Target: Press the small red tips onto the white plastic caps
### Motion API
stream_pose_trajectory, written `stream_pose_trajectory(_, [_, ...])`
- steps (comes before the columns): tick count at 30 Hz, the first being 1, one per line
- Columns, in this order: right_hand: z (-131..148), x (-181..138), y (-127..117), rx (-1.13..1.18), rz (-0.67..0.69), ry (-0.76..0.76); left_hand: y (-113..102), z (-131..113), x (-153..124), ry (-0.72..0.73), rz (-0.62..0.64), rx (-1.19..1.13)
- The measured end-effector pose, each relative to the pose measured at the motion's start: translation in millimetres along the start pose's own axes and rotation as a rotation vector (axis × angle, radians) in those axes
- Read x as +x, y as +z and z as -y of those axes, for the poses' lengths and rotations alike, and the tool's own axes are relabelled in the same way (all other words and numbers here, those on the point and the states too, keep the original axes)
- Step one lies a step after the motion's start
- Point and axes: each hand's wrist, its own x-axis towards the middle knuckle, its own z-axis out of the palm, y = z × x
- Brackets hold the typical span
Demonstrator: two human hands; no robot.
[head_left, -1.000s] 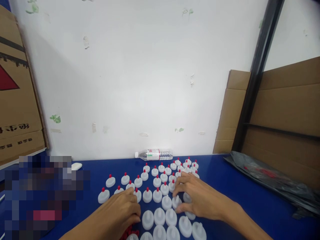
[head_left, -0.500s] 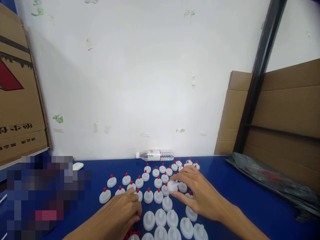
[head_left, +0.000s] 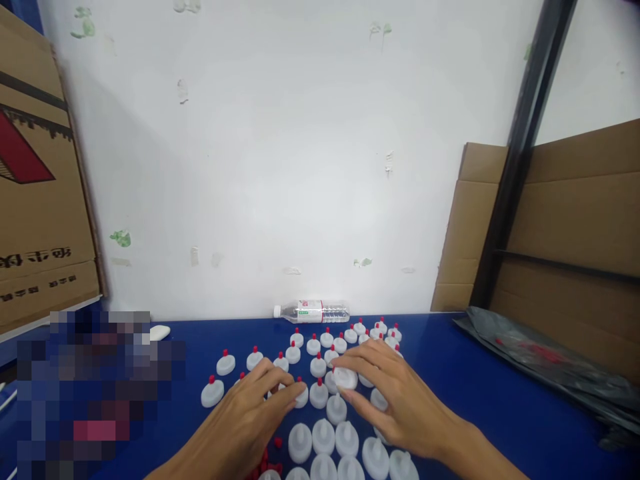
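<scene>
My right hand (head_left: 395,393) pinches a white plastic cap (head_left: 345,379) between thumb and fingers, raised over the other caps. Its round, cup-like side shows toward me. To the left, my left hand (head_left: 255,410) is closed with its fingertips together, close to a white cap with a red tip (head_left: 301,395); whatever those fingers hold is hidden. Untipped white caps with bare nozzles (head_left: 323,437) stand in rows between and below the hands. Small loose red tips (head_left: 270,463) lie in a pile beside my left wrist, partly covered by it.
Several red-tipped white caps (head_left: 226,364) stand across the blue table (head_left: 430,347). A clear plastic bottle (head_left: 313,311) lies by the wall. A grey plastic bag (head_left: 540,353) is at right, cardboard boxes (head_left: 45,200) at left. A blurred patch covers the left side.
My left hand has moved up and right, away from the red pile toward the right hand. The cap in my right hand has turned slightly, and its nozzle no longer shows.
</scene>
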Motion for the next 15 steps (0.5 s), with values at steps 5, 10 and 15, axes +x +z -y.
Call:
stream_pose_trajectory(5, [4, -2, 5, -0.043, -0.022, -0.046, -8, -7, 2, -0.055, -0.084, 0.063])
stream_pose_trajectory(10, [14, 1, 10, 0.043, -0.029, -0.119, -8, -15, 1, -0.041, -0.172, -0.018])
stream_pose_trajectory(15, [22, 1, 16, 0.045, -0.053, -0.169, 4, -16, 0, 0.065, -0.227, -0.125])
